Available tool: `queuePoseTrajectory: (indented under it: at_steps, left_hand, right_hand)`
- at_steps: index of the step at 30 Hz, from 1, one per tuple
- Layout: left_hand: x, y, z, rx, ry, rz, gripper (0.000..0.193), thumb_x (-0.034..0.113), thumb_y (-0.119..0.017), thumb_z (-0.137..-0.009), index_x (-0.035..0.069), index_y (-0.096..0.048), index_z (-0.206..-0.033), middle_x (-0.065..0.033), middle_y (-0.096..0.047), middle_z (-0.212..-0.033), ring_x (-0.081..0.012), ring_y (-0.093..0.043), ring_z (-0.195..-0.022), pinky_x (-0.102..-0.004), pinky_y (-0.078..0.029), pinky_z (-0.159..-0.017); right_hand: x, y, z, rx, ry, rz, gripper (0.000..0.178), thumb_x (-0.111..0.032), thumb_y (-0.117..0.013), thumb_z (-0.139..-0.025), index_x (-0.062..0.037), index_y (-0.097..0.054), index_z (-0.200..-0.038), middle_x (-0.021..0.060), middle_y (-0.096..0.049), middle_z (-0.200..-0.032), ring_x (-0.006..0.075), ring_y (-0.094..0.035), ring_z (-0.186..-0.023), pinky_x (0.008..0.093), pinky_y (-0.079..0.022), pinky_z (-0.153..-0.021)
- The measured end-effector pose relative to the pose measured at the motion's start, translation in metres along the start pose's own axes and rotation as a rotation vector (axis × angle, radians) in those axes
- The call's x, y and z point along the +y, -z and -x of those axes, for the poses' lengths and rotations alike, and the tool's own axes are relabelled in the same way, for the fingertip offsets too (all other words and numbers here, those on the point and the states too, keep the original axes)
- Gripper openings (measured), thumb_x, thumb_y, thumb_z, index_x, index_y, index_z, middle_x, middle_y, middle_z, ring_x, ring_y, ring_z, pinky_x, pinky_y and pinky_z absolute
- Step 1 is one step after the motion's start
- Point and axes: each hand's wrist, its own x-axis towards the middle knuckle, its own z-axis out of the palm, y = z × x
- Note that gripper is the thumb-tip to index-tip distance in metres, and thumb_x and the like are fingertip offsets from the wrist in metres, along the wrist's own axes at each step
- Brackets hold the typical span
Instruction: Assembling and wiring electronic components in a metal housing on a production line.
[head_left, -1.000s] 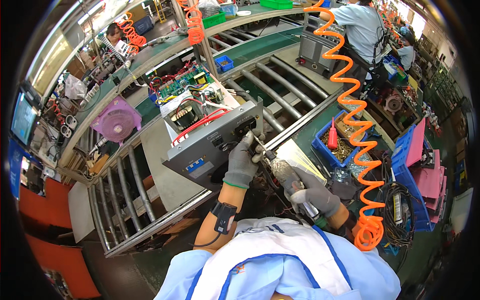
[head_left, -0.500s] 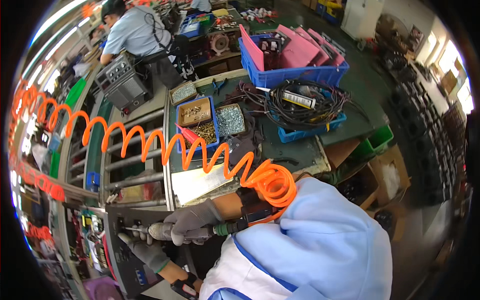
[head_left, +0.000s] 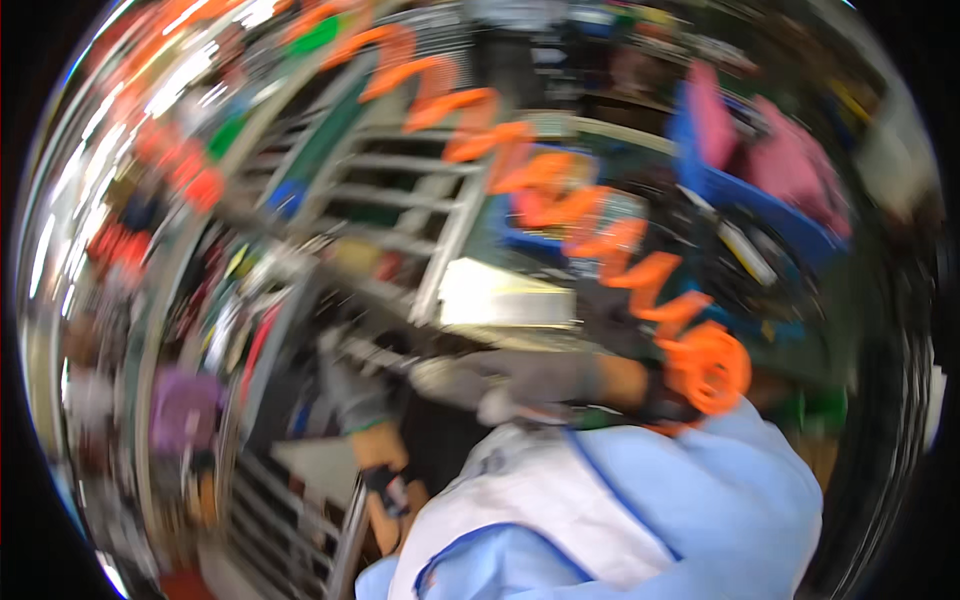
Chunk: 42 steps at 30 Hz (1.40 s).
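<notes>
- Steel roller conveyor (head_left: 395, 197): upper centre-L, beyond the hands, blurred.
- Boxy unit w/ dark grey metal panel (head_left: 280, 395): just L of L hand; panel detail too blurred to read.
- Blue plastic bin (head_left: 738, 198) w/ pink sheets standing in it: upper R, well apart from hands.
- Orange coiled hose (head_left: 712, 372): slants down from upper L to a bunched coil by R forearm.
- Pale flat sheet (head_left: 505, 297): just beyond R hand.
- Grey handheld driver (head_left: 440, 378): approx. level, thin bit pointing L twd unit; can't tell if tip touches.
- R hand (head_left: 540, 376), grey glove: fingers wrapped round driver.
- L hand (head_left: 352, 388), grey glove: nr bit; blur, can't tell finger opening or hold.
</notes>
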Motion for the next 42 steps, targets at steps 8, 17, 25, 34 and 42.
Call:
queuePoseTrajectory:
  at_steps: [8,17,25,34,42]
  left_hand:
    - [-0.003,-0.015,0.04,-0.251,-0.026,0.176,0.033,0.029,-0.044,-0.092,0.003,-0.052,-0.111,-0.0045,-0.058,-0.089,-0.0075,-0.049,-0.06,-0.0168,-0.031,-0.039]
    - [0.005,-0.014,0.028,-0.251,-0.029,0.214,0.021,0.025,-0.047,-0.091,0.007,-0.055,-0.1,-0.0016,-0.056,-0.082,-0.0054,-0.044,-0.056,-0.0167,-0.03,-0.039]
    - [0.006,-0.015,0.025,-0.155,0.063,0.295,0.017,0.023,-0.05,-0.09,0.007,-0.054,-0.087,-0.0016,-0.049,-0.069,-0.0069,-0.04,-0.053,-0.0182,-0.028,-0.037]
    - [0.004,0.0,0.026,-0.218,0.122,0.436,0.02,0.024,-0.052,-0.084,0.004,-0.053,-0.08,-0.0051,-0.05,-0.068,-0.0137,-0.043,-0.058,-0.0222,-0.033,-0.041]
    - [-0.011,0.005,0.013,-0.226,0.134,0.58,0.029,0.033,-0.041,-0.093,0.008,-0.052,-0.083,0.0014,-0.037,-0.06,-0.0104,-0.033,-0.052,-0.0231,-0.028,-0.04]
  right_hand:
    - [-0.035,-0.014,-0.014,0.179,-0.232,0.022,0.063,-0.015,-0.061,-0.063,-0.0001,-0.039,-0.12,0.0053,-0.049,-0.079,0.0126,-0.053,-0.056,0.0247,-0.047,-0.048]
    - [-0.028,-0.014,-0.029,0.218,-0.203,0.023,0.061,-0.013,-0.06,-0.061,-0.0004,-0.041,-0.118,0.0059,-0.049,-0.081,0.0125,-0.053,-0.06,0.0247,-0.047,-0.05]
    - [-0.028,-0.023,-0.036,0.229,-0.194,-0.016,0.061,-0.012,-0.057,-0.063,-0.0006,-0.041,-0.12,0.0068,-0.049,-0.08,0.0134,-0.053,-0.056,0.0248,-0.047,-0.049]
    - [-0.02,-0.014,-0.031,0.216,-0.223,-0.109,0.075,-0.012,-0.062,-0.06,-0.0028,-0.034,-0.129,0.0088,-0.052,-0.077,0.0147,-0.055,-0.055,0.0249,-0.05,-0.047]
    - [-0.04,-0.023,0.007,0.238,-0.256,-0.029,0.069,-0.015,-0.062,-0.059,0.0008,-0.038,-0.121,0.0054,-0.048,-0.078,0.0139,-0.052,-0.061,0.0255,-0.048,-0.052]
